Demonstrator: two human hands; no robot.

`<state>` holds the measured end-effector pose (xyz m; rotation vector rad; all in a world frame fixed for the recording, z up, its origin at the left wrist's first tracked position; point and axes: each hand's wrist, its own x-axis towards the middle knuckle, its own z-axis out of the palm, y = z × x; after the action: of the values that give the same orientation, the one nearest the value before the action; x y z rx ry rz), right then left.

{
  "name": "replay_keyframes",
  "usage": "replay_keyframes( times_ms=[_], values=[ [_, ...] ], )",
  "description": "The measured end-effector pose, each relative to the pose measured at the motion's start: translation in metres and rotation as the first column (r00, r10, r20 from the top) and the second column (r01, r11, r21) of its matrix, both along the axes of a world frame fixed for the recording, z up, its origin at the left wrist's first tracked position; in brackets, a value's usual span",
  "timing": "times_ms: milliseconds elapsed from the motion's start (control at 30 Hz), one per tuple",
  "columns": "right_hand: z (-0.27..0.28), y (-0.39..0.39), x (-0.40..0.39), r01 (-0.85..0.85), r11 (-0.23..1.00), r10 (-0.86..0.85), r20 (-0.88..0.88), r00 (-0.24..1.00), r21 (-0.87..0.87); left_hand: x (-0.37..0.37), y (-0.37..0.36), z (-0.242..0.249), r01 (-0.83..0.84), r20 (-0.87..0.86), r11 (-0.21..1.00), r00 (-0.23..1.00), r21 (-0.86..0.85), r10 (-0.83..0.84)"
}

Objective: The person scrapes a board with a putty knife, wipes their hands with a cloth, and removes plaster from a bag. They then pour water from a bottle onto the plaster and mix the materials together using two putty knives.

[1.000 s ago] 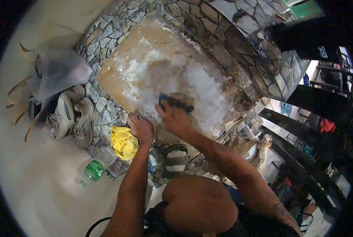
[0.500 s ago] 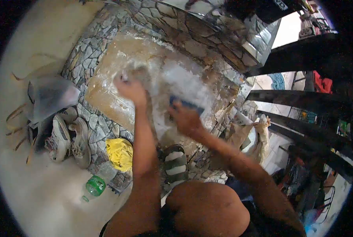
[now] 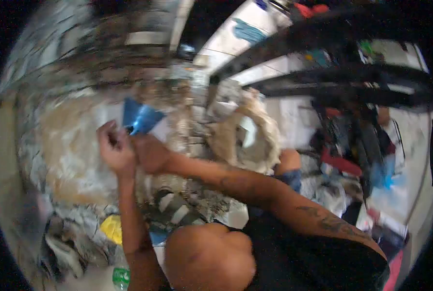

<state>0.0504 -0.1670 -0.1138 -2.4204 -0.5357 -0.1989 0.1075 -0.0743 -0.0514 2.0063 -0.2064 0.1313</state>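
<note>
Over pale-smeared slab (image 3: 71, 150): glossy blue flared tool (image 3: 143, 118) in right hand (image 3: 151, 153); left hand (image 3: 117, 148) curled, contents unclear.

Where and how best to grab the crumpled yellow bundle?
I'd pinch the bunched middle of the yellow bundle from above, coming in on the side away from the person's left forearm, which crosses in front of one edge. It looks soft and rounded, with no handle visible; blur hides the finer folds.
</note>
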Motion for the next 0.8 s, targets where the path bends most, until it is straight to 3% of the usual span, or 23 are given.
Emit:
replay_keyframes(
  times_ms=[100,133,167,200,233,267,300,367,433,500,600,700,800],
  values=[
    [0.035,-0.013,-0.054,0.038,0.999,-0.031,-0.353,0.935,0.011,-0.028,-0.01,-0.012,0.155,-0.063,0.988,0.986,-0.007,-0.156],
    [0.051,-0.031,-0.072,0.124,0.988,-0.058,-0.524,0.85,0.091,-0.035,-0.011,-0.018,0.209,-0.08,0.978,0.975,0.025,-0.207],
    [0.067,-0.051,-0.091,0.216,0.964,-0.054,-0.676,0.735,0.157,-0.045,-0.018,-0.02,0.281,-0.226,0.96,0.934,-0.015,-0.277],
    [0.081,-0.067,-0.109,0.453,0.859,-0.261,-0.554,0.79,0.241,-0.058,-0.025,-0.015,0.34,-0.363,0.938,0.868,-0.064,-0.34],
    [0.091,-0.088,-0.124,0.633,0.689,-0.48,-0.432,0.763,0.353,-0.067,-0.041,-0.008,0.411,-0.433,0.91,0.812,-0.052,-0.392],
    [0.067,-0.105,-0.152,0.809,0.547,-0.729,-0.355,0.586,0.213,-0.073,-0.06,-0.002,0.48,-0.5,0.876,0.748,-0.046,-0.437],
    [0.069,-0.137,-0.163,0.916,0.395,-0.783,-0.495,0.376,0.07,-0.078,-0.076,-0.004,0.576,-0.409,0.818,0.744,-0.011,-0.529],
    [0.032,-0.187,-0.19,0.986,0.131,-0.832,-0.53,0.165,0.102,-0.091,-0.109,-0.008,0.699,-0.286,0.711,0.697,0.07,-0.657],
    [-0.022,-0.205,-0.219,0.962,0.263,-0.889,-0.407,0.211,-0.076,-0.107,-0.148,-0.022,0.741,-0.194,0.665,0.669,0.095,-0.718],
    [-0.037,-0.206,-0.225,0.911,0.293,-0.88,-0.454,0.138,-0.292,-0.124,-0.179,-0.053,0.752,-0.081,0.654,0.659,0.085,-0.747],
    [-0.049,-0.189,-0.21,0.773,0.271,-0.711,-0.66,-0.241,-0.574,-0.133,-0.198,-0.065,0.771,-0.237,0.615,0.637,0.168,-0.734],
    [-0.162,-0.202,-0.252,0.785,0.141,-0.824,-0.511,-0.245,-0.603,-0.128,-0.193,-0.05,0.814,-0.448,0.496,0.58,0.302,-0.68],
    [-0.082,-0.204,-0.216,0.877,0.164,-0.636,-0.728,-0.256,-0.451,-0.128,-0.189,-0.054,0.803,-0.413,0.432,0.586,0.411,-0.697]
  ],
)
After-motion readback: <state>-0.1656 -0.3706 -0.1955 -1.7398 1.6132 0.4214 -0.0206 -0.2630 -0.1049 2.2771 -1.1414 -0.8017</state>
